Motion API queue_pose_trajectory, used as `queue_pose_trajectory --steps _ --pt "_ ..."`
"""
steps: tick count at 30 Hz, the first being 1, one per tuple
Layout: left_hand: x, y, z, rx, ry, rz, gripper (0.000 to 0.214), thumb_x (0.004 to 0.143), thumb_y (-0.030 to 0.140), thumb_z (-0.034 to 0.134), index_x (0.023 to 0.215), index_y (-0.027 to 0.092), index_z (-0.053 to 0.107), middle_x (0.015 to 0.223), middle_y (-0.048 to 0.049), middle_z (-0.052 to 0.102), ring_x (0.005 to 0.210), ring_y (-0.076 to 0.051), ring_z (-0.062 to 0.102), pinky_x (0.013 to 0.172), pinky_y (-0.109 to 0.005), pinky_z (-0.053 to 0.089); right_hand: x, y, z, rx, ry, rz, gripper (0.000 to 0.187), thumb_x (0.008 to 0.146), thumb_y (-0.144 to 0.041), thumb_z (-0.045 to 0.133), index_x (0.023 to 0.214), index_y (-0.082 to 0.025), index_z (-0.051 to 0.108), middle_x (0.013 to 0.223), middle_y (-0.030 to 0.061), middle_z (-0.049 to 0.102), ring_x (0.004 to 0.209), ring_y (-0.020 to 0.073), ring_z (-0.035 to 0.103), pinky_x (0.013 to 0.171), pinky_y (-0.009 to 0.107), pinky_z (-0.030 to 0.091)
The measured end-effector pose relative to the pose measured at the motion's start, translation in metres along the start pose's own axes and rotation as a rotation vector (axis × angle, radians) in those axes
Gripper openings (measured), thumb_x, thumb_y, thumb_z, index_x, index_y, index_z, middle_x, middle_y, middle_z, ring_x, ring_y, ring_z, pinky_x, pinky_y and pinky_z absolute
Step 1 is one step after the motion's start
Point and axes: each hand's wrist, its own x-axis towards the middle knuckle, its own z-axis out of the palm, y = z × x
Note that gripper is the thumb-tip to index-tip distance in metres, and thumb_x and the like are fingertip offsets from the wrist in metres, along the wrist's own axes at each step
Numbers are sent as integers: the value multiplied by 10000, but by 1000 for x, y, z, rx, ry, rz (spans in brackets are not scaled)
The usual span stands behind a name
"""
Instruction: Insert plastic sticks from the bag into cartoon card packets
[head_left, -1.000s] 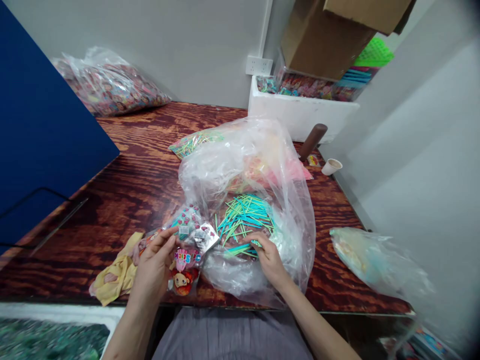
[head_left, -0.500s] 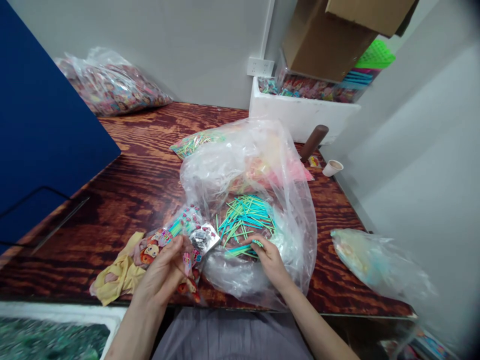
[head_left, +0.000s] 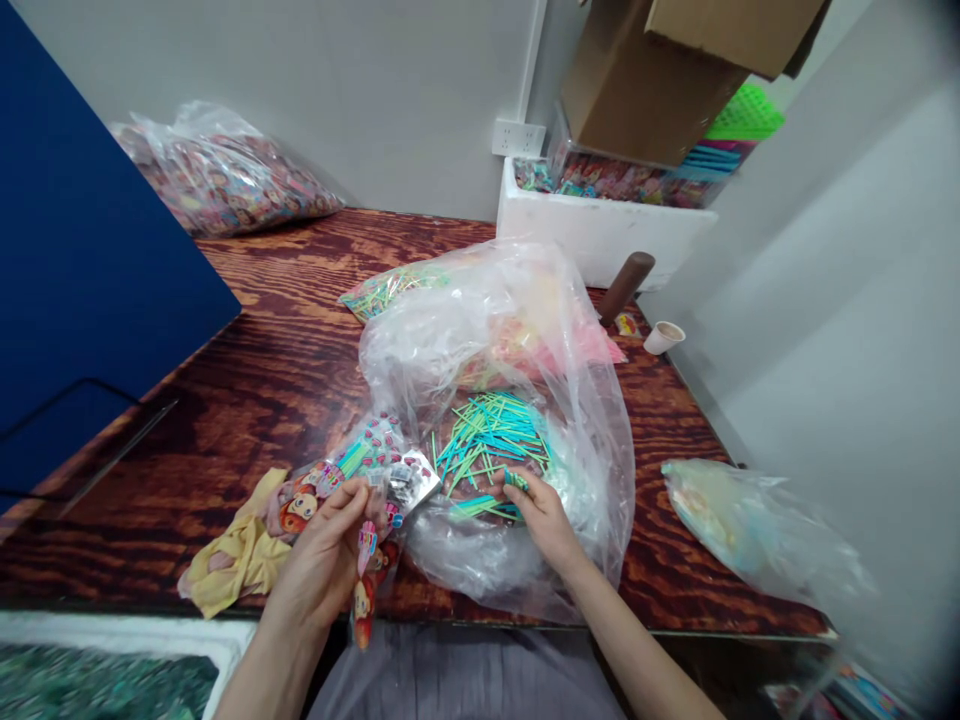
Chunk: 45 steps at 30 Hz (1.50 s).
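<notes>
My left hand (head_left: 324, 555) is closed, pinching the top of a small printed plastic bag (head_left: 366, 570) that hangs down over the table edge. My right hand (head_left: 544, 518) is closed round a few short green and blue sticks (head_left: 516, 480), their ends showing at the fingertips. Just beyond it, many loose green and blue sticks (head_left: 499, 432) lie in the mouth of a large clear plastic bag (head_left: 611, 470). Beside my left hand are more printed bags (head_left: 304, 500), one with sticks inside, and a silvery printed piece (head_left: 412, 478).
A yellow cloth (head_left: 240, 565) lies at the front left. Farther back stand a white foam box (head_left: 600, 225), a brown cylinder (head_left: 628, 285) and a paper cup (head_left: 664, 338). Another clear bag (head_left: 742, 525) rests at the right edge. A blue panel (head_left: 97, 220) borders the left.
My left hand has closed its fingers on the small printed bag, which now hangs lower and straighter. My right hand stays near the stick pile, its fingertips turned slightly.
</notes>
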Motion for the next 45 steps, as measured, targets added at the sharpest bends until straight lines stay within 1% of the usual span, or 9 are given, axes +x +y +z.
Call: queue_pose_trajectory --steps 4,9,14,18,22,26,32,40,45 --pt "1 -3 0 -57 25 -53 308 659 141 812 924 168 656 700 23 594 579 -101 588 517 -198 525 3 -3 -4 24 6 13 276 863 -453 646 1001 -219 693 858 37 746 849 221 699 832 358 525" --pt "1 -4 -2 -93 -27 -65 277 678 154 806 916 168 665 707 23 595 547 -110 583 428 -199 495 1 -3 -1 73 14 14 262 839 -448 676 961 -218 701 842 32 734 807 205 689 833 358 522" --pt "3 -5 -6 -174 59 -55 124 756 72 682 856 144 676 778 -23 672 683 -136 662 624 -240 585 1 -7 -2 59 -13 28 268 848 -449 660 960 -205 676 816 23 717 744 174 659 760 317 517" --pt "5 -7 0 -200 146 -77 138 793 63 609 877 144 683 835 -48 705 726 -165 683 642 -291 597 15 -12 -16 -75 -61 41 261 865 -450 616 843 -190 615 737 5 683 616 138 604 630 274 482" --pt "6 -11 6 -146 94 -42 97 738 131 731 752 149 637 662 17 611 544 -90 576 509 -198 516 35 -14 -30 -246 -52 64 251 868 -431 552 758 -206 530 680 -19 635 532 123 560 532 249 433" --pt "3 -15 9 -71 52 34 306 616 255 863 685 148 585 587 60 527 448 -33 427 418 -145 390 47 -14 -38 -502 -10 -43 173 879 -331 482 739 -230 479 660 -24 623 557 146 570 571 272 427" --pt "-4 -24 17 36 96 124 443 528 407 905 692 154 580 547 81 505 435 -19 370 410 -140 283 47 -13 -41 -710 34 -131 166 893 -310 444 739 -251 427 660 -12 606 607 186 582 598 298 398" --pt "-8 -32 17 164 61 208 497 637 597 783 832 160 650 562 69 511 392 -28 296 396 -185 238 40 -13 -31 -520 -5 -40 212 902 -408 476 777 -238 498 733 11 657 620 186 619 619 316 466" --pt "-8 -35 10 200 91 257 374 604 399 862 814 176 647 672 36 589 542 -77 488 546 -201 405 31 -18 -19 -270 -14 53 295 869 -507 559 809 -219 545 725 0 645 595 157 611 552 279 476"
